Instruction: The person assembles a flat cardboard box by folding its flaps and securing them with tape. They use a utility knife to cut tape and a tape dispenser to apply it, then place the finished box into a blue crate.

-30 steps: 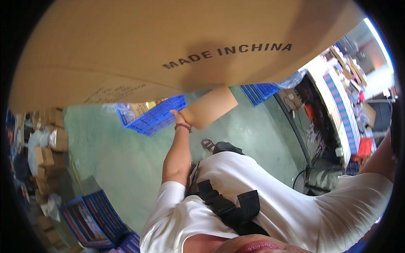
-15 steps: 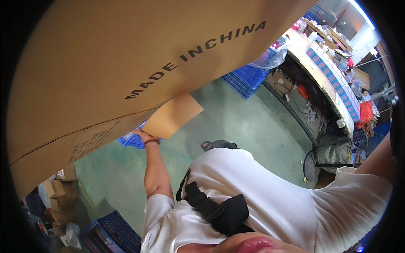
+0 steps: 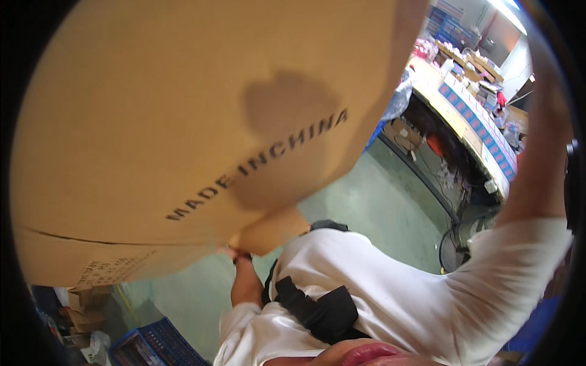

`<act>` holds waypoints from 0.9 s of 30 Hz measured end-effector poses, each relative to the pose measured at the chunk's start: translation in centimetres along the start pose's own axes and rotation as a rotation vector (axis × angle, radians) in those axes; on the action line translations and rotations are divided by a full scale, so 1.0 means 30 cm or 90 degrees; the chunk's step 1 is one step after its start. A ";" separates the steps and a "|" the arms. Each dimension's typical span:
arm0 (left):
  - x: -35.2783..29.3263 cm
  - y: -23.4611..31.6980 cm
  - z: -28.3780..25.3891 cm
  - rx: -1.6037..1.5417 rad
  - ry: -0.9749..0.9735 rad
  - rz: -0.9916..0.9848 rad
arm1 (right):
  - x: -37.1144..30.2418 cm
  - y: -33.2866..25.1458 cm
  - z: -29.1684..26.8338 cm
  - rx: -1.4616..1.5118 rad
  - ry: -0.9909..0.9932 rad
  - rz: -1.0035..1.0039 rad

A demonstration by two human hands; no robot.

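Note:
A huge brown cardboard carton (image 3: 183,104) with dark printing fills the upper left and stands tilted close in front of me. From its lower edge juts a cardboard flap (image 3: 274,232). My left hand (image 3: 235,252), a dark band at its wrist, is closed on the carton's lower edge beside this flap; its fingers are slightly blurred and partly hidden. At the far right my right forearm (image 3: 540,146) reaches up toward the rim of the picture. The right hand itself is outside what I can see.
To the right runs a long workbench (image 3: 473,131) lined with small blue-and-pink boxes and clutter. A black round-framed object (image 3: 450,253) is by the bench's foot. Blue crates (image 3: 162,344) and opened brown boxes (image 3: 85,305) sit at the lower left on the green floor (image 3: 378,195).
The carton has swung lower and closer to my body, its printing moving down. My left hand has come down and slightly right with it. My right forearm has risen further into view.

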State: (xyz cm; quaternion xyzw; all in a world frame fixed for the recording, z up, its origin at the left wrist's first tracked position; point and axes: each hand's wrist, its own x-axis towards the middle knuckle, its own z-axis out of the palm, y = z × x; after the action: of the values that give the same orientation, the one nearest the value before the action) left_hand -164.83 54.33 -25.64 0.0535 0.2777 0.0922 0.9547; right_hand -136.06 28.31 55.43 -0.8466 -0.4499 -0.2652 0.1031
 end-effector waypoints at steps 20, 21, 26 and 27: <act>-0.718 -0.074 -0.284 -0.016 0.636 0.144 | 0.691 -0.020 1.132 0.410 -0.141 -0.033; -0.734 -0.090 -0.285 -0.032 0.638 0.137 | 0.697 -0.025 1.171 0.413 -0.140 -0.035; -0.790 -0.141 -0.324 -0.083 0.684 0.119 | 0.701 -0.101 1.321 0.507 -0.211 0.039; -0.789 -0.141 -0.338 -0.063 0.664 0.133 | 0.709 -0.129 1.354 0.532 -0.229 0.032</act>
State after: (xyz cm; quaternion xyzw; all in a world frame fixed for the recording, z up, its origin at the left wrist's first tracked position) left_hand -189.31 45.84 -22.48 -0.0171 0.7041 0.2138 0.6770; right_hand -115.08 62.34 32.66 -0.7756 -0.5081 0.0928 0.3628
